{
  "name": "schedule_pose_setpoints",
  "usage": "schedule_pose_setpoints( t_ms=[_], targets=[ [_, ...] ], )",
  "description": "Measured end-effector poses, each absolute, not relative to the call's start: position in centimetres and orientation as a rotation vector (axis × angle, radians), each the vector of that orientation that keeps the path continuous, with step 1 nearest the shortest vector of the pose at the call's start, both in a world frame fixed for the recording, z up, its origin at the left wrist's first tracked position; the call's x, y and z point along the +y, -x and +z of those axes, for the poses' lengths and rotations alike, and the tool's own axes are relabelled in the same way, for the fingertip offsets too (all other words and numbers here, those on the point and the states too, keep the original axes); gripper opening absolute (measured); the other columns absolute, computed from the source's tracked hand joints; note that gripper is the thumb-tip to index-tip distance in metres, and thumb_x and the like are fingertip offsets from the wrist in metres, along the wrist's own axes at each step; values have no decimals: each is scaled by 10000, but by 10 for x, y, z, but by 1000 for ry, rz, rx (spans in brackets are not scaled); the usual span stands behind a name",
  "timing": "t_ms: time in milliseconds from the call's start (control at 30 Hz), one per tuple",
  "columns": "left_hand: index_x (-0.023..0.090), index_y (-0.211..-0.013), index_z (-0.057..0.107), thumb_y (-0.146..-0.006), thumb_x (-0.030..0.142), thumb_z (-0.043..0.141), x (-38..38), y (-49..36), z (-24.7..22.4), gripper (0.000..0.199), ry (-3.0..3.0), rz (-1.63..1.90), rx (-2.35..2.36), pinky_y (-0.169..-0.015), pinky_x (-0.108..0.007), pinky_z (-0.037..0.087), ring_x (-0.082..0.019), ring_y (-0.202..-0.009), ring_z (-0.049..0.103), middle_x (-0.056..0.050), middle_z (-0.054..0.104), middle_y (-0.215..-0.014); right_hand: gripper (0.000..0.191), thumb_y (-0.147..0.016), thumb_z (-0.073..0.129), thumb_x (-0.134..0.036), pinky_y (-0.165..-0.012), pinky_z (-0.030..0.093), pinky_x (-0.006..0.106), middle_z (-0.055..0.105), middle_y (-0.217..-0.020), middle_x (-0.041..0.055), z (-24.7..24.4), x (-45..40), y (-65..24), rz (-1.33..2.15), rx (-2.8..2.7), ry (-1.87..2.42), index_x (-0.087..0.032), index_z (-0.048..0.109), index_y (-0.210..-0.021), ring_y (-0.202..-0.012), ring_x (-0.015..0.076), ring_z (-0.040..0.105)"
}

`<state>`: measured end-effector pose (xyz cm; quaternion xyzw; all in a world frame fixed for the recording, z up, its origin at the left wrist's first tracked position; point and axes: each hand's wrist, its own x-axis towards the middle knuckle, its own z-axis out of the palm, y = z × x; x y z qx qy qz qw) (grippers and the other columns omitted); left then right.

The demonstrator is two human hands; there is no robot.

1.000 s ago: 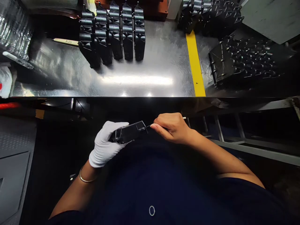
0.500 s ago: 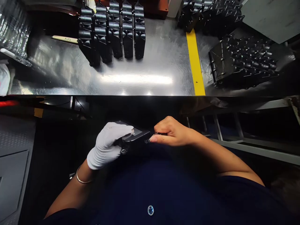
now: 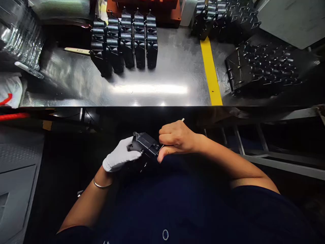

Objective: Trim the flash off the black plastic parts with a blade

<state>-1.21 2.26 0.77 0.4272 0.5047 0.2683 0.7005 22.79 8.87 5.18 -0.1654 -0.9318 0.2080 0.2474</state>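
Observation:
My left hand [image 3: 120,155], in a white glove, grips a black plastic part [image 3: 146,142] by its left end, thumb below and fingers behind. The part is boxy, with a small lug at its upper left corner, and it is tilted down to the right. My bare right hand [image 3: 177,137] is closed around a thin tool whose pale end [image 3: 182,119] pokes out above the knuckles. A narrow tip shows at the part's right edge; most of the tool is hidden in the fist, so its kind cannot be made out. The right thumb extends beside that edge.
On the metal bench [image 3: 175,74] ahead stands a row of several black moulded parts [image 3: 139,44]. More black parts [image 3: 271,64] are stacked at the right, beyond a yellow tape strip [image 3: 212,74]. A pale stick marked A35 [image 3: 77,50] and clear plastic packaging [image 3: 22,37] lie left.
The black part has been turned over in my left hand, showing a different face. My right hand has shifted slightly left and up, its thumb now pointing downward beside the part.

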Motion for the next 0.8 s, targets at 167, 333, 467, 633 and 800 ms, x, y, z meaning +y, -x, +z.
schedule_pose_setpoints(
  t_ms=[167,333,467,633,800],
  targets=[
    [118,-949,686,-496,470,882,26,16,13,606,-943,549,1135,-685,-289,484,-180,-718,566,-36,674,-798,631,-852,413,-751,-496,171,243,417,-580,-36,50,88,-228,569,-2533,454,-170,485,-617,-534,77,370],
    [132,-887,699,-496,408,885,31,21,18,514,-958,554,1139,-647,-265,474,-156,-668,540,-9,658,-737,638,-879,404,-728,-494,161,250,355,-547,-43,48,87,-226,640,-2571,439,-175,428,-562,-511,76,333],
    [127,-887,708,-496,415,889,31,21,14,519,-958,608,1132,-637,-252,468,-151,-666,537,-17,663,-739,633,-878,391,-733,-494,174,243,385,-567,-38,47,87,-224,609,-2524,471,-173,463,-591,-521,73,354],
    [108,-931,721,-508,544,874,27,15,8,627,-911,678,1109,-626,-256,473,-168,-680,552,-49,671,-749,610,-909,427,-673,-490,184,249,371,-547,-43,46,88,-221,482,-2433,477,-172,446,-562,-501,70,329],
    [101,-934,717,-547,614,840,24,9,5,655,-909,708,1053,-622,-261,469,-169,-670,558,-66,676,-758,621,-900,396,-705,-486,202,240,385,-552,-44,46,88,-220,385,-2373,523,-170,490,-598,-503,72,339]
  ],
)
